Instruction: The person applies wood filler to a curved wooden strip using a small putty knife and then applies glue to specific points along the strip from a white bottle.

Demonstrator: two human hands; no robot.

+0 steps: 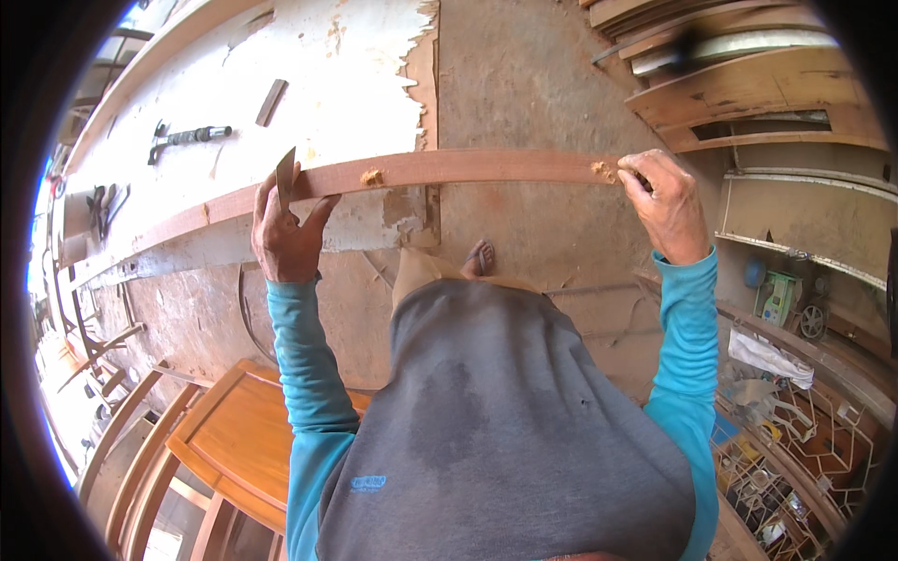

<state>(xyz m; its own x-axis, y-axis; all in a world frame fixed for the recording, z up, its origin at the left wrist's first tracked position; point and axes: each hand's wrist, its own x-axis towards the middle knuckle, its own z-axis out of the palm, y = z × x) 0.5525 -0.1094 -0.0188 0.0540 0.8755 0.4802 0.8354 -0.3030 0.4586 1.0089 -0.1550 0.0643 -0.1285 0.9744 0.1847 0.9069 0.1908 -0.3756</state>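
Note:
A long reddish-brown wooden strip (486, 166) stretches across in front of me, its left part over a white-topped workbench (327, 84). My left hand (283, 238) is closed around it, thumb on the near edge. A thin, flat, pointed brown piece (286, 178) stands up at those fingers; its kind is unclear. At the strip's right end, my right hand (669, 201) is closed, its curled fingers gripping the end. Rough yellowish-brown patches sit on the strip, one patch (372, 177) near the left hand and another patch (603, 172) beside the right fingertips.
On the workbench lie a hammer (190, 137) and a small wood offcut (272, 103). Stacked boards (748, 89) stand at the far right. An orange-brown wooden panel (238, 435) is at lower left. Metal grilles (804, 467) and a green machine (778, 297) are on the right.

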